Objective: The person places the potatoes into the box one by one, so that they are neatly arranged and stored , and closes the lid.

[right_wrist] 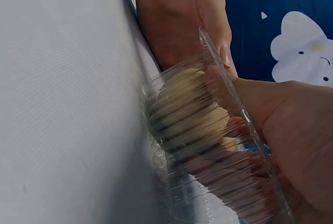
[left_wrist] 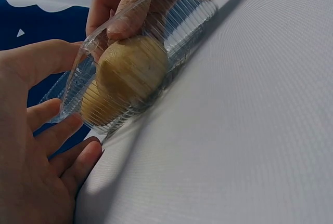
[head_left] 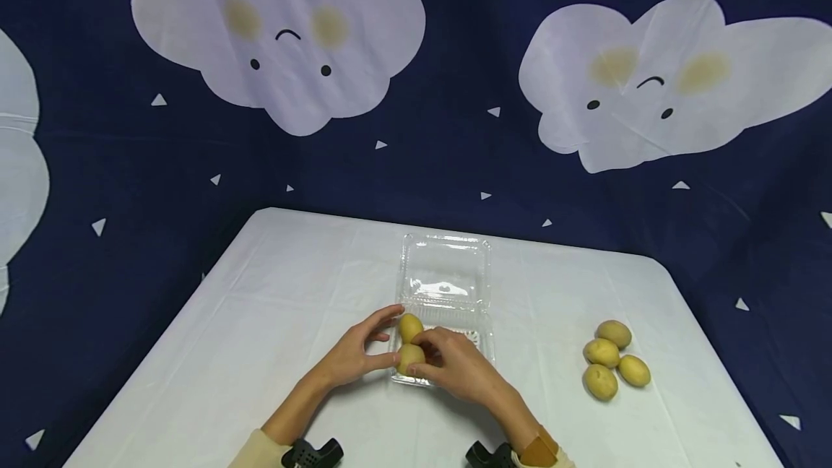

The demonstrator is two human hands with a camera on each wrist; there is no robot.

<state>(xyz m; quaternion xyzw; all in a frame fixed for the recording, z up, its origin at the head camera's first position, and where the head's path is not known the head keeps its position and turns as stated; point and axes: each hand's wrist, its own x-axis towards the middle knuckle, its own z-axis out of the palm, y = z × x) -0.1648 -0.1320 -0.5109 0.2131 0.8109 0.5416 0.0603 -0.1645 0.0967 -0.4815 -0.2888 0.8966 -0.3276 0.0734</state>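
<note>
A clear plastic clamshell box [head_left: 444, 309] lies on the table with its lid folded back. Two yellow potatoes sit in the left part of its base: a far one [head_left: 410, 327] and a near one [head_left: 409, 358]. My right hand [head_left: 458, 367] reaches into the box and holds the near potato [left_wrist: 132, 68] between thumb and fingers. Along the box's left side, my left hand [head_left: 357, 349] lies with fingers spread and fairly straight, its thumb at the near potato's side. Through the ribbed wall [right_wrist: 229, 167] the right fingertips are partly hidden.
Several loose potatoes [head_left: 601, 353] lie grouped on the white-covered table [head_left: 539, 410], to the right of the box. A dark blue curtain [head_left: 455, 165] with clouds and small triangles hangs behind the table's far edge.
</note>
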